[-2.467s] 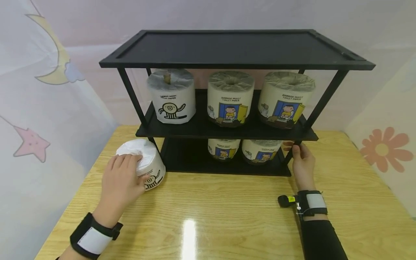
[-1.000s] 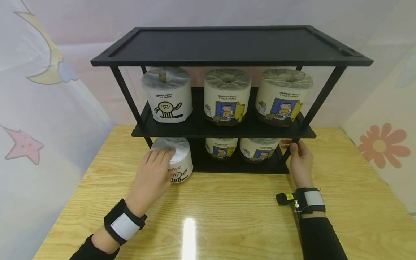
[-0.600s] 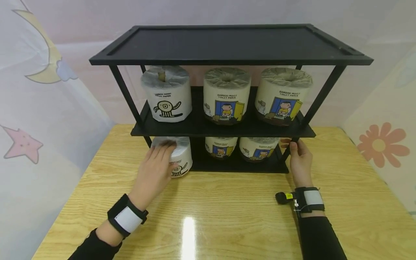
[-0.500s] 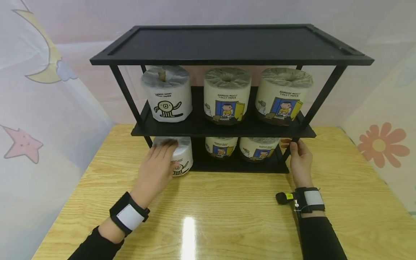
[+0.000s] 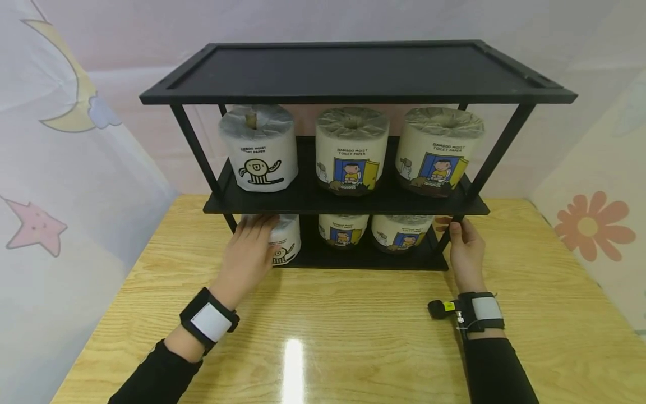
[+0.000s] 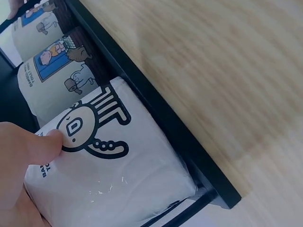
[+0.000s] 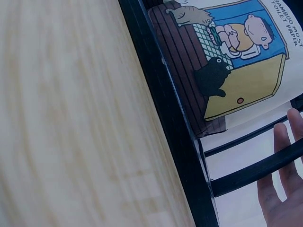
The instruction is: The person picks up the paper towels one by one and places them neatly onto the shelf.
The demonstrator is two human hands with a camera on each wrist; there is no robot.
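Observation:
My left hand (image 5: 248,252) grips a white toilet paper roll (image 5: 286,247) at the left end of the bottom shelf. In the left wrist view the thumb (image 6: 47,144) presses on the roll's printed front, and the roll lies within the shelf's front edge. The other fingers reach over its top, under the middle shelf (image 5: 313,203). My right hand (image 5: 466,252) holds the front right post (image 7: 255,170) of the black rack, its fingers (image 7: 281,156) passing behind the post. Two more rolls, a middle one (image 5: 343,231) and a right one (image 5: 402,233), stand on the bottom shelf.
Three rolls stand on the middle shelf: a white one (image 5: 259,148) and two cream ones (image 5: 352,151) with a coloured print. The black top board (image 5: 353,70) overhangs them. Wood-grain table (image 5: 353,331) lies in front; a patterned cloth (image 5: 101,168) hangs behind.
The left hand has carried the white roll from the table at the rack's left, rightward and then back onto the bottom shelf. The right hand has stayed at the post.

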